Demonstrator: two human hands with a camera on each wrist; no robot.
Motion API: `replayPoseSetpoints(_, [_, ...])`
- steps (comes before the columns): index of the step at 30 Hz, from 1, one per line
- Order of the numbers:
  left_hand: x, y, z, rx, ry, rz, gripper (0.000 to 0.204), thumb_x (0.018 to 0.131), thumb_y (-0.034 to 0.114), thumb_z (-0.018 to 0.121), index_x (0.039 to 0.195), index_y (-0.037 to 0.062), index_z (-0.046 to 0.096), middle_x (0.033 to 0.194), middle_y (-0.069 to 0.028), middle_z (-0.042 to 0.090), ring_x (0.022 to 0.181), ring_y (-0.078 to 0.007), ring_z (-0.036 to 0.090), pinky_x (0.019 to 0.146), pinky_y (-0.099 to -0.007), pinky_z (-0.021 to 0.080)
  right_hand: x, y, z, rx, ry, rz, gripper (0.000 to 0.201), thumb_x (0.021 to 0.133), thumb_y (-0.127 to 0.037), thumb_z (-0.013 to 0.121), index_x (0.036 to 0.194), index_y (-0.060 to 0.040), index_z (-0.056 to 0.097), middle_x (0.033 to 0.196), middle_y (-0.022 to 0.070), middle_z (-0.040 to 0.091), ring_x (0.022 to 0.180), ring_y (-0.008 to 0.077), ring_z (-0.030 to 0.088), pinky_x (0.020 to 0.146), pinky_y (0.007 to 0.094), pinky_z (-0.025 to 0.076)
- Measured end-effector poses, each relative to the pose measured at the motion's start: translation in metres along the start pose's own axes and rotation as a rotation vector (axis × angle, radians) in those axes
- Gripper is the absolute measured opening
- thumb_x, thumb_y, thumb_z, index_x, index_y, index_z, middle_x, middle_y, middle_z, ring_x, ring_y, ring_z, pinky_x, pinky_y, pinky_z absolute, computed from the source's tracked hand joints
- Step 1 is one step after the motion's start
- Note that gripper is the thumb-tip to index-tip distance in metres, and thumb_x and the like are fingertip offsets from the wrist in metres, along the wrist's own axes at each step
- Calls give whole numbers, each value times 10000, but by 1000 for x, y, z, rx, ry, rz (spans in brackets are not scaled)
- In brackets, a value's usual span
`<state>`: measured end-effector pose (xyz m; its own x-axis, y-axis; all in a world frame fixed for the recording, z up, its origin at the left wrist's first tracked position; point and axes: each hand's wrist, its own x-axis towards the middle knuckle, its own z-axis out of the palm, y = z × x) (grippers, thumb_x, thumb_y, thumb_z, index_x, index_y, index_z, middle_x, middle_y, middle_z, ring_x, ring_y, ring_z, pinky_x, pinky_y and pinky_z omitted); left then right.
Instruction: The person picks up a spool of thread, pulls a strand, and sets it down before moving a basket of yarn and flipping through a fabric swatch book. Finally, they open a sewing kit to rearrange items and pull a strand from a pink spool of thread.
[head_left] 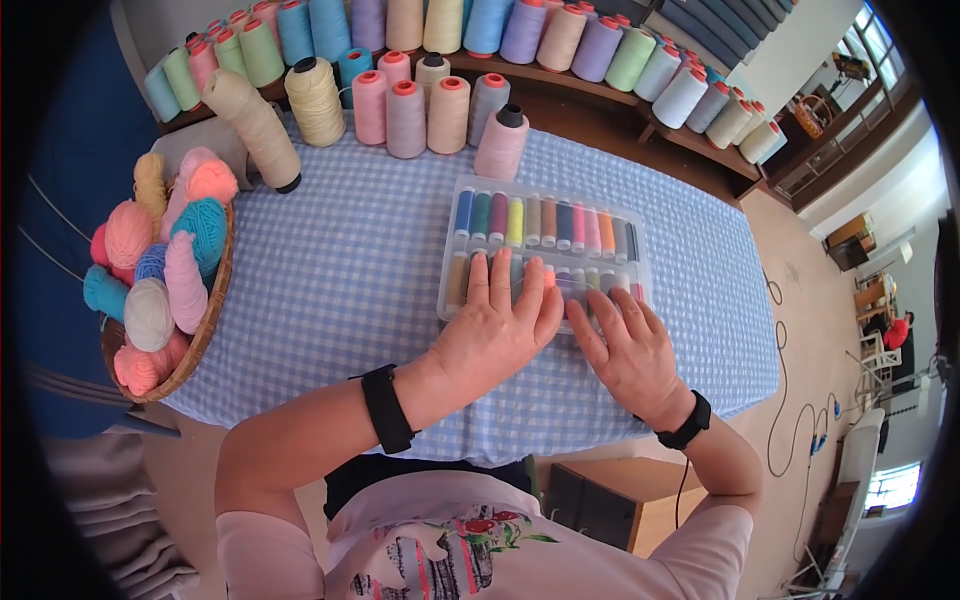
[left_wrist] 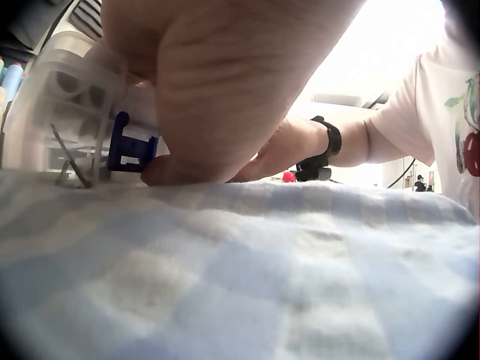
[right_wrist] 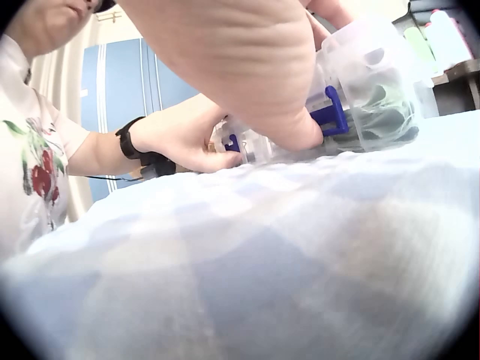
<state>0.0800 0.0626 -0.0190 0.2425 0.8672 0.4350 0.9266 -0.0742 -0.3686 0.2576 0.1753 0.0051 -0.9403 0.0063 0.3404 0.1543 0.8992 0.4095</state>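
Note:
A clear plastic box (head_left: 447,235) with two rows of coloured thread spools (head_left: 515,221) lies flat on the checked cloth, its lid down. The left hand (head_left: 490,325) rests on the lid's near left half, fingers spread and mostly straight. Beside it, the right hand (head_left: 635,360) has its fingers over the near right part. Low at the box's front side, the left thumb is by a blue latch (left_wrist: 133,146) in the left wrist view. The right wrist view has the right thumb touching or close to another blue latch (right_wrist: 330,116). Both palms are off the lid.
A wicker basket (head_left: 213,325) of yarn balls stands at the left. Large thread cones (head_left: 405,120) stand behind the box, one pale cone (head_left: 255,130) leaning; more line a wooden shelf (head_left: 590,88). Blue checked cloth (head_left: 340,260) covers the table; cables lie on the floor at right.

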Motion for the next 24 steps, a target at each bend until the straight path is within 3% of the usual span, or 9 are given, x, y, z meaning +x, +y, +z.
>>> replayPoseSetpoints(8, [1, 9, 1, -11, -42, -13, 426, 852, 210, 533, 1223, 9, 475, 1236, -281, 481, 1116, -458, 508, 959, -571, 393, 3, 4, 1, -58, -10, -50, 471, 742, -148, 603, 1201, -96, 514, 1125, 88, 524, 962, 290, 546, 712, 348, 507])
replayPoseSetpoints(18, [0, 0, -15, -130, -142, -3, 461, 858, 219, 508, 1267, 9, 467, 1272, -280, 454, 1175, -454, 457, 960, -540, 397, -3, 3, 3, -15, 26, -59, 469, 756, -142, 607, 1211, -84, 507, 1122, 86, 530, 975, 319, 548, 744, 370, 514])
replayPoseSetpoints(21, [-3, -18, -16, -183, -104, 53, 441, 860, 206, 499, 1258, 17, 487, 1285, -243, 466, 1192, -393, 465, 960, -500, 411, -2, 7, 0, 17, 11, -53, 487, 755, -153, 613, 1225, -96, 499, 1115, 87, 531, 979, 307, 544, 765, 380, 501])
replayPoseSetpoints(23, [-6, -37, -15, -352, -95, 108, 465, 814, 166, 564, 1255, 35, 499, 1303, -176, 482, 1203, -297, 477, 993, -464, 389, -4, 10, -2, 85, -7, -22, 563, 714, -164, 666, 1246, -113, 486, 1127, 88, 523, 1003, 297, 529, 811, 402, 475])
replayPoseSetpoints(24, [-8, -45, -15, -362, -94, 124, 465, 814, 166, 564, 1255, 35, 499, 1303, -176, 482, 1203, -297, 477, 993, -464, 389, -4, 11, -3, 83, -17, -7, 563, 714, -164, 666, 1246, -113, 486, 1127, 88, 523, 1003, 297, 529, 811, 402, 475])
